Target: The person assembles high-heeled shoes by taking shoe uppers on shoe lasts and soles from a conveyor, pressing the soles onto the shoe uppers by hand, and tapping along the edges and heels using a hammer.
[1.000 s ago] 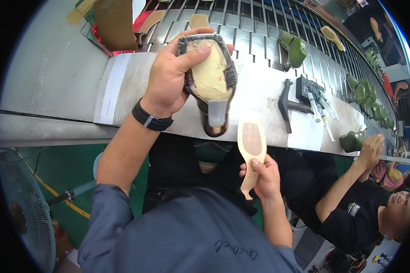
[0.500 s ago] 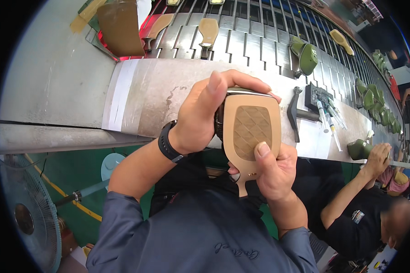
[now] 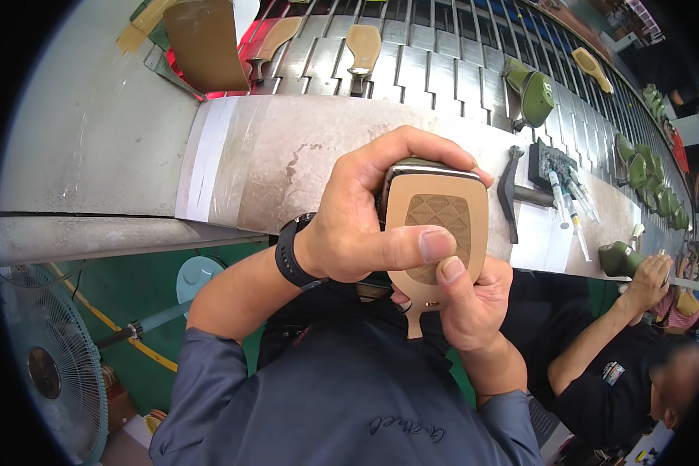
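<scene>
Head view: tan, flat shoe sole with a rounded, patterned panel [image 3: 439, 210] lies against a dark, pale-rimmed shoe upper [image 3: 423, 165], both held over the near edge of the pale workbench [image 3: 287, 147], before the wearer's torso. My judgement: doing this well calls for steady thumb pressure worked from the centre outward, rim kept flush with the upper all round; any sideways slip would spoil alignment. Left hand [image 3: 349, 237]: closed round the broad toe end, fingers curled over the far edge, thumb laid across the panel. Right hand [image 3: 475, 311]: gripping near the narrow waist, thumb on top beside the other thumb's tip, fingers mostly hidden.
</scene>
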Tool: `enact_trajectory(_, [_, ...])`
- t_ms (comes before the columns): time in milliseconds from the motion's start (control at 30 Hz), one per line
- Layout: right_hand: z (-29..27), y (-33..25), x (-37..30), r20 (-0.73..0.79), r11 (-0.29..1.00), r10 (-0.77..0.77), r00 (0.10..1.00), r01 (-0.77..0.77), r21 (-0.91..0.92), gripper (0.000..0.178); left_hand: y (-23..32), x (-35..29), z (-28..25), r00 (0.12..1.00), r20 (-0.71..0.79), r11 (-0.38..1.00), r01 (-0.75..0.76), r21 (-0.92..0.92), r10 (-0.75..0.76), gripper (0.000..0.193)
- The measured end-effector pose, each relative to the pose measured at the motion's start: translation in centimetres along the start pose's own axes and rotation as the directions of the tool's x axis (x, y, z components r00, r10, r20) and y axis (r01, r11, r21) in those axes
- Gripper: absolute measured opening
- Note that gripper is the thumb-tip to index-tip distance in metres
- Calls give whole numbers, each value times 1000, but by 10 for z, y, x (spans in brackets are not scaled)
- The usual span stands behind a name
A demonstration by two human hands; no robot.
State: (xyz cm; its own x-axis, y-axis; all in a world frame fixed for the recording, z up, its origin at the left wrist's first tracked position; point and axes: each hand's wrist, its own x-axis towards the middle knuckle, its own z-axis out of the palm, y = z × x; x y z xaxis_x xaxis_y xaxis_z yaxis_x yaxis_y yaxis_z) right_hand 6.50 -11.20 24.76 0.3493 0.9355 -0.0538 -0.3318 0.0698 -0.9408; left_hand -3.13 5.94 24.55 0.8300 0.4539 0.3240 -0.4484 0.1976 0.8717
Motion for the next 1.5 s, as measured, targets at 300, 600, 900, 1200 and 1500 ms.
enact_trajectory(300, [3,-1,-1,-30,1000,7,1000,-7,0,34,1,-3,3,1000,-7,1000,4,-19,-5,67])
enact_trajectory(600, [3,-2,-1,-23,1000,23,999,-22,10,32,3,-3,3,1000,-6,1000,14,1,-14,60])
enact_trajectory(900, [4,-3,0,-30,1000,8,1000,-8,-12,30,4,-3,7,1000,-21,1000,22,-17,-22,57])
enact_trajectory(1200, [-1,-13,2,-51,994,71,996,-75,-83,35,11,4,4,996,49,998,69,-16,-68,64])
enact_trajectory(1500, [-37,-22,53,-29,990,131,991,-130,50,41,-27,46,-19,999,-33,999,16,-47,-18,61])
